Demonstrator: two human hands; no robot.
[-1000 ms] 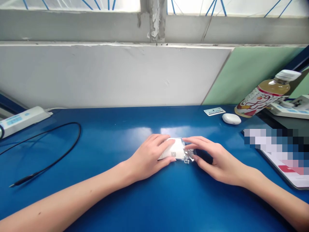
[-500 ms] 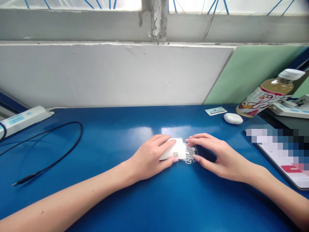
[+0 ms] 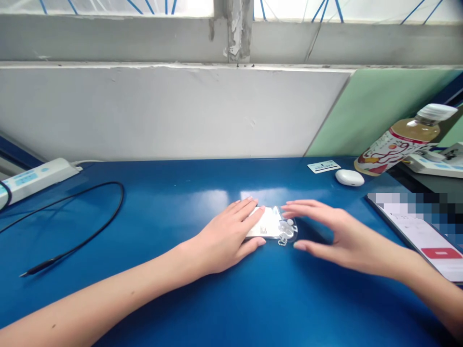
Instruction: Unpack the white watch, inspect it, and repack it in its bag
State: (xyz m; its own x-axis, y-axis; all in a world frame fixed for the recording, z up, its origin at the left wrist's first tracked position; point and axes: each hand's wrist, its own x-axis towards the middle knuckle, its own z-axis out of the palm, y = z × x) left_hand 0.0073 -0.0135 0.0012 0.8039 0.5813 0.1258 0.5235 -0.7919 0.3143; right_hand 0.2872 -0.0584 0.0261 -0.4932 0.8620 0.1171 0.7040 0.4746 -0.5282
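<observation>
A small clear plastic packet [image 3: 272, 226] with a white card and a little metal chain inside lies flat on the blue table [image 3: 181, 299]. My left hand [image 3: 227, 236] rests on the packet's left part, fingers stretched out flat over it. My right hand [image 3: 333, 236] hovers just right of the packet with fingers spread and holds nothing; its fingertips sit near the packet's right end without clearly touching it.
A drink bottle [image 3: 401, 140] lies tilted at the far right, next to a white pebble-shaped case [image 3: 349, 177] and a small label card [image 3: 323, 166]. A tablet [image 3: 423, 236] lies at the right edge. A black cable [image 3: 87, 212] and white power strip [image 3: 32, 176] are at left.
My right hand has lifted off the packet's right end and drawn slightly right, fingers spreading. My left hand flattened over the packet, which now lies flat with its chain end showing.
</observation>
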